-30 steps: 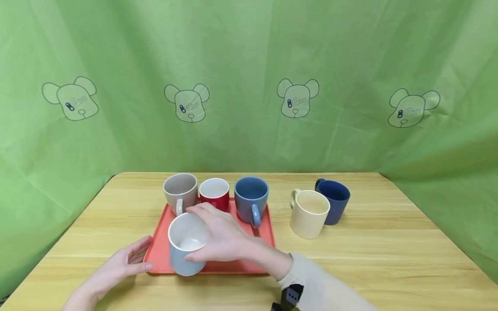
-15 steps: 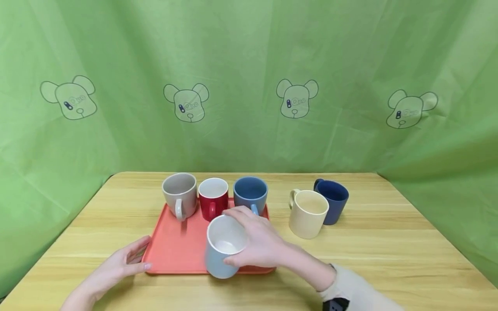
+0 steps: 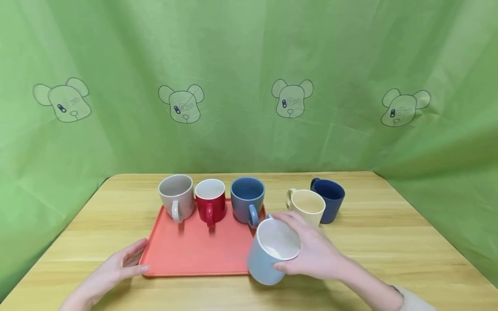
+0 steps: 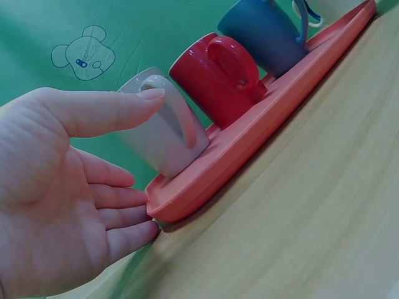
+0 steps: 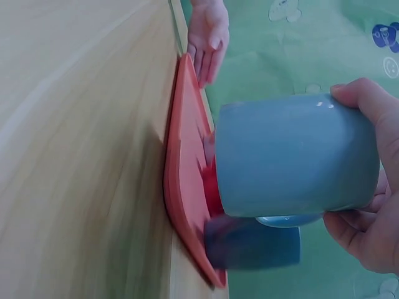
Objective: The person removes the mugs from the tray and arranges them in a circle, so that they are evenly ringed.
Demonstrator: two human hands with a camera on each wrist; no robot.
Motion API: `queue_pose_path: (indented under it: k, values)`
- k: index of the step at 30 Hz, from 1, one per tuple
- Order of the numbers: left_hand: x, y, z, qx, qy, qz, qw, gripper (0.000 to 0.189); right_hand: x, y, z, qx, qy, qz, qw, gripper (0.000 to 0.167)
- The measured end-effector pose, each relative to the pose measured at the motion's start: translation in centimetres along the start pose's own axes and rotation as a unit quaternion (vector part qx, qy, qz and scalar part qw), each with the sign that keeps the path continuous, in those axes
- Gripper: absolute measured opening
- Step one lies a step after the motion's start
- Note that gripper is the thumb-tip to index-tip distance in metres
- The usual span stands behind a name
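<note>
My right hand (image 3: 317, 252) grips a light blue mug (image 3: 266, 259) by its rim and side, tilted, over the right front corner of the red tray (image 3: 198, 255). In the right wrist view the mug is raised above the tray's level. My left hand (image 3: 110, 270) lies by the tray's left edge with fingers extended; in the left wrist view its fingertips touch the tray's corner. Along the back of the tray stand a grey mug (image 3: 177, 196), a red mug (image 3: 210, 205) with a white inside, and a blue mug (image 3: 247, 201), handles toward me.
Right of the tray, a cream mug (image 3: 307, 205) stands on the wooden table (image 3: 389, 242), partly hidden by my right hand. Behind it is a dark blue mug (image 3: 330, 201). A green curtain (image 3: 241, 142) hangs around the table's back and sides.
My right hand has carried the light blue mug rightward, from the tray's left front to its right front corner. The left hand stays at the tray's left edge.
</note>
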State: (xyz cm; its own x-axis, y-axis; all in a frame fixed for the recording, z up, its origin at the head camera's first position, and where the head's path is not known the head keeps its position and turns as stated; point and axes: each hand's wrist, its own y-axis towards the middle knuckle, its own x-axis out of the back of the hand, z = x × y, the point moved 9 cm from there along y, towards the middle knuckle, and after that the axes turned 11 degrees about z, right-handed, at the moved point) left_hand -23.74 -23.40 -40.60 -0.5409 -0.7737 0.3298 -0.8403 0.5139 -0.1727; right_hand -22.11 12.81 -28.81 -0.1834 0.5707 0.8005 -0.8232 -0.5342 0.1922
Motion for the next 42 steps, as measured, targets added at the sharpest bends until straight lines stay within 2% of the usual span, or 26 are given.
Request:
queue_pose_path:
  k: [3, 10, 13, 19, 24, 31, 35, 42]
  values:
    - [0.0, 0.0, 0.0, 0.0, 0.002, 0.001, 1.0, 0.077, 0.9, -1.1, -0.6, -0.003, -0.022, -0.016, 0.9996, 0.084]
    - [0.0, 0.1, 0.5, 0.034, -0.022, 0.003, 0.9992, 0.081, 2.4, -3.8, -2.0, -0.016, -0.042, -0.036, 0.9984, 0.084]
    - [0.1, 0.0, 0.6, 0.038, -0.017, 0.002, 0.9991, 0.081, 3.2, -5.0, -2.8, -0.028, -0.061, -0.05, 0.9965, 0.085]
    - [0.1, 0.0, 0.6, 0.038, -0.013, 0.002, 0.9992, 0.079, 4.9, -7.4, -5.5, -0.077, -0.095, -0.081, 0.9892, 0.088]
    - [0.1, 0.1, 0.8, 0.043, -0.024, 0.006, 0.9988, 0.079, 6.1, -8.8, -8.2, -0.118, -0.099, -0.085, 0.9844, 0.089]
    - [0.1, 0.0, 0.9, 0.034, -0.025, 0.009, 0.999, 0.079, 8.3, -9.5, -12.1, -0.16, -0.124, -0.095, 0.9747, 0.087]
    - [0.1, -0.1, 1.0, 0.032, -0.012, 0.009, 0.9994, 0.077, 9.2, -9.4, -14.2, -0.172, -0.149, -0.102, 0.9684, 0.087]
    - [0.1, 0.2, 1.0, 0.037, -0.023, 0.01, 0.999, 0.079, 10.2, -8.8, -17.2, -0.197, -0.164, -0.099, 0.9617, 0.088]
